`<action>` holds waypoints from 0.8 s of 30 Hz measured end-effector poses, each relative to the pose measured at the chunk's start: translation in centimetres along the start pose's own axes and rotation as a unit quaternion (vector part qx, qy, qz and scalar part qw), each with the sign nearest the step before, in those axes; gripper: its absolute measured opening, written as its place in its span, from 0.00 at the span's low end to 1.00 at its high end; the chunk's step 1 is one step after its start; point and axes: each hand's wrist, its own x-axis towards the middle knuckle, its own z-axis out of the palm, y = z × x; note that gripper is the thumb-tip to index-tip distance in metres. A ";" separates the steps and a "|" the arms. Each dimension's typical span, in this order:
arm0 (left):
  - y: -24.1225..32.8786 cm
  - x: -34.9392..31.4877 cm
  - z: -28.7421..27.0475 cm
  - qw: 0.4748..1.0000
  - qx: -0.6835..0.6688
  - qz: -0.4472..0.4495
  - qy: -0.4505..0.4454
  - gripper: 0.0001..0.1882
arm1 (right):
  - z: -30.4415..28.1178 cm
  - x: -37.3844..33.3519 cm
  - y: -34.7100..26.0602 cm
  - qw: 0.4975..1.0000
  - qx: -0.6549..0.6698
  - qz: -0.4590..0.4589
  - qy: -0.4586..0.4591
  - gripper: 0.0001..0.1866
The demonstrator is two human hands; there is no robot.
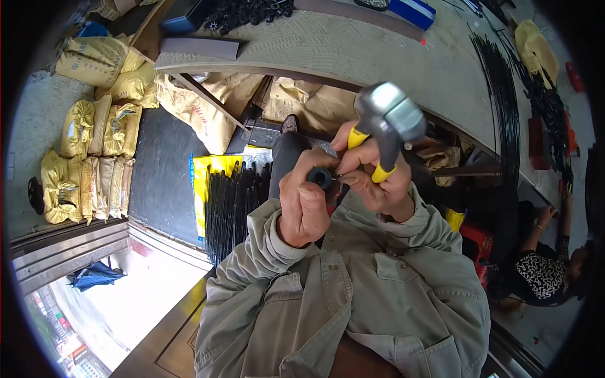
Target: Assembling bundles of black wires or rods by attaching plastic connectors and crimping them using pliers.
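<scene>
A short black tube (320,177) is held in front of the chest, its round, hollow end turned up toward the camera, with the fingers of the left hand (304,211) closed around it. By the right hand (386,189), a tool with a bright metal head (391,112) and yellow-and-black handles is gripped, its head raised above the knuckles; the thumb and forefinger are brought together just beside the tube's end, but what is pinched there is too small to be told. Below the left forearm's outer side, a bundle of long black rods (234,205) is laid partly over a yellow sheet (201,176). Beyond the hands, a table (321,47) is seen, on which small black parts (252,14) are heaped and a blue box (413,12) is placed. Long black strips (501,101) are draped over its right side. Filled sacks (94,189) are stacked at the far left, and at the far right a co-worker (545,274) in a patterned top is seen.
</scene>
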 end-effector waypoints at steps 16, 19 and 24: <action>0.4 -0.4 -0.6 1.000 -0.008 0.017 0.013 0.31 | 1.3 0.0 -0.4 0.999 -0.002 -0.031 0.016 0.07; -0.1 -0.6 -0.7 1.000 -0.015 0.021 0.018 0.31 | 1.3 -0.1 0.1 0.998 -0.010 -0.060 -0.001 0.06; -0.4 -0.4 -1.0 0.999 0.029 0.041 0.021 0.32 | 2.1 -0.6 0.0 1.000 0.006 -0.009 0.018 0.04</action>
